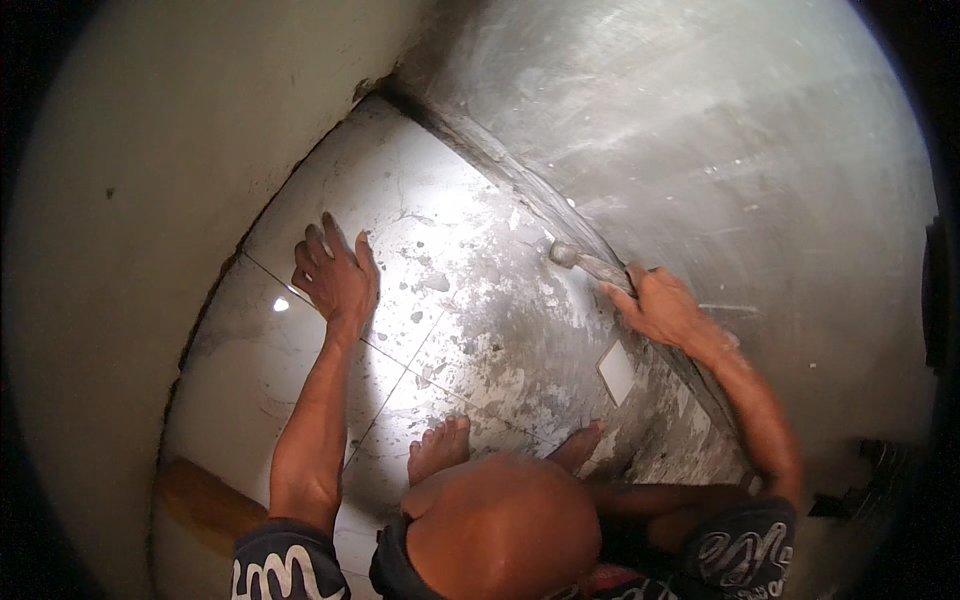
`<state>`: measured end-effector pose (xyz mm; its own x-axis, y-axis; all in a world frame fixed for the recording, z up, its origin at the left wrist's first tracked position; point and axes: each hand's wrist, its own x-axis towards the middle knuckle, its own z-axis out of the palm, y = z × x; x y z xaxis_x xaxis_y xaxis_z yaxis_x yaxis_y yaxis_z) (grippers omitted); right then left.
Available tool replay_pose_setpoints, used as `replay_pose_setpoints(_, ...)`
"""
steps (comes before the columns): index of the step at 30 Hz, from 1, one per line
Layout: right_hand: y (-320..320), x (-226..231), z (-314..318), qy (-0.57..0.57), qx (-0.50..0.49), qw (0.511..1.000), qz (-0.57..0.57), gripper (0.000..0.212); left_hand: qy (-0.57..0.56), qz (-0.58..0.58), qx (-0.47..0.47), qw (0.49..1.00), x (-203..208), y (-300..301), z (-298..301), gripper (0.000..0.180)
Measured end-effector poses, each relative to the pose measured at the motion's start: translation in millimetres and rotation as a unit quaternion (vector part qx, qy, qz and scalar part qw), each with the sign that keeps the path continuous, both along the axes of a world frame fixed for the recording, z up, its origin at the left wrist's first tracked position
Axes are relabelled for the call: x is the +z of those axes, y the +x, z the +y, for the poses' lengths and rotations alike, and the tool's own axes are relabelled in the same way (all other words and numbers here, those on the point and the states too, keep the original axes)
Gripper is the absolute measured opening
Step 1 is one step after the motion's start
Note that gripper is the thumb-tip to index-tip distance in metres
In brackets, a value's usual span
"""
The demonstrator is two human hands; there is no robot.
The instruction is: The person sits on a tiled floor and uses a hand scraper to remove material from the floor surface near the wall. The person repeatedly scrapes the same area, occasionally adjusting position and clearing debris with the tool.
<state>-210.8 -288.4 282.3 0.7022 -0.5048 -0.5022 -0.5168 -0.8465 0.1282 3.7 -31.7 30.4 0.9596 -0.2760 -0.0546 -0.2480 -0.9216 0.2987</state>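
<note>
My left hand (337, 278) rests on the pale floor tiles (340, 180) with its fingers spread and nothing in it. On the right, my right hand (662, 308) is closed around a short, grey-smeared tool (592, 264) with a rounded knob at its far end. This tool lies low beside the strip of grey mortar (520, 180) along the foot of the right wall. Its other end is hidden under my hand, so its exact kind cannot be made out. A small white tile piece (616, 373) sits just below that hand.
Bare walls rise on the left (130, 200) and right (760, 160), meeting in a far corner. Crumbs and smears of mortar (490, 340) cover much of the floor. My bare feet (438, 448) are close by. A brown wooden-looking piece (212, 505) lies at lower left.
</note>
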Motion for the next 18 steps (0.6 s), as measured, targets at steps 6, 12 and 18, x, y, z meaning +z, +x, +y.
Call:
replay_pose_setpoints(6,-29.3,72.4,11.9,0.069,-0.007,0.998,0.013,0.049,-0.002,-0.003,-0.011,1.0,-4.8,-3.0,-2.3,0.066)
replay_pose_setpoints(12,-99.0,10.5,6.0,0.162,-0.139,0.971,-0.104,0.043,-0.015,0.003,-0.027,1.0,-4.4,5.1,3.3,0.069)
replay_pose_setpoints(18,-107.9,-109.1,8.1,0.321,-0.233,0.867,-0.303,0.045,0.067,0.12,-0.263,0.955,22.6,79.4,32.4,0.073)
